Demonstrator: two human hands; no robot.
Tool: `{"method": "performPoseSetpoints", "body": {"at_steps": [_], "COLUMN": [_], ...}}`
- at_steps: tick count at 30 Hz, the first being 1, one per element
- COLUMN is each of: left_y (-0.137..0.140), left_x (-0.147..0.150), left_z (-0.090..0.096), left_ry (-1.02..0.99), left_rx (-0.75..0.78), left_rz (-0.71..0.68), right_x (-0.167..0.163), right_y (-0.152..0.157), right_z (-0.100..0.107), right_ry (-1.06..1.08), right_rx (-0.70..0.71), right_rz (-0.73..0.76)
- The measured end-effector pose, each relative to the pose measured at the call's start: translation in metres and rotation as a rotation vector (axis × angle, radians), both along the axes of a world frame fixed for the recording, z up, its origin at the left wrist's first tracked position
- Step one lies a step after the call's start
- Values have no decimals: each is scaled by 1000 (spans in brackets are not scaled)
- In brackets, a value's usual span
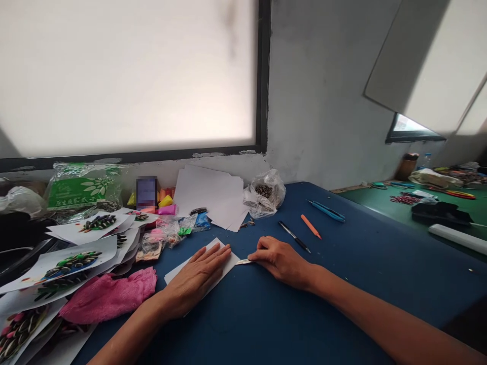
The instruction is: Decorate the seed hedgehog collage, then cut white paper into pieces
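Note:
My left hand (pixel 203 276) lies flat with its fingers stretched out, pressing a white sheet of paper (pixel 233 257) onto the blue tabletop. Most of that sheet is hidden under the palm. In my right hand (pixel 279 259) the fingers are pinched around a thin, pale blade-like tool (pixel 243 262), whose tip reaches the sheet's right corner. Beyond the right hand lie a black pen (pixel 294 237), an orange marker (pixel 311 226) and blue tweezers (pixel 327 211).
White sheets (pixel 207 195) and a clear bag of seeds (pixel 264 192) sit by the wall. Left are cards with seed pictures (pixel 74 261), a pink cloth (pixel 110 296), small packets (pixel 171 230) and a green bag (pixel 83 190). A green table (pixel 375 208) stands farther right.

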State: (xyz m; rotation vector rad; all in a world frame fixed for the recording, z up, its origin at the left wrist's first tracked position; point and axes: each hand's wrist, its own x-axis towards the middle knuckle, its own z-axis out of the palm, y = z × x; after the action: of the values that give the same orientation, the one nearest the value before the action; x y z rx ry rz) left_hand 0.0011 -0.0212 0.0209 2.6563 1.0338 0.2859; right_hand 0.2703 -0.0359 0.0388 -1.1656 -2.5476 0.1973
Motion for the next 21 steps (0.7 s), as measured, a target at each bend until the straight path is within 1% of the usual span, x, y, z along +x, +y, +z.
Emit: {"method": "performPoseSetpoints", "body": {"at_steps": [7,17,21], "left_y": [-3,-2,0], "left_x": [4,3,3], "left_z": [5,1,0], "left_ry": [75,72,69], "left_rx": [-63,-16,-9], "left_rz": [35,32,30], "right_x": [-3,-7,-6], "right_y": [-1,-1,-2], "right_z": [-3,-4,-4], "right_ry": [-7,-29,-14], "right_rx": [35,48,31], "right_rz": [11,23,29]}}
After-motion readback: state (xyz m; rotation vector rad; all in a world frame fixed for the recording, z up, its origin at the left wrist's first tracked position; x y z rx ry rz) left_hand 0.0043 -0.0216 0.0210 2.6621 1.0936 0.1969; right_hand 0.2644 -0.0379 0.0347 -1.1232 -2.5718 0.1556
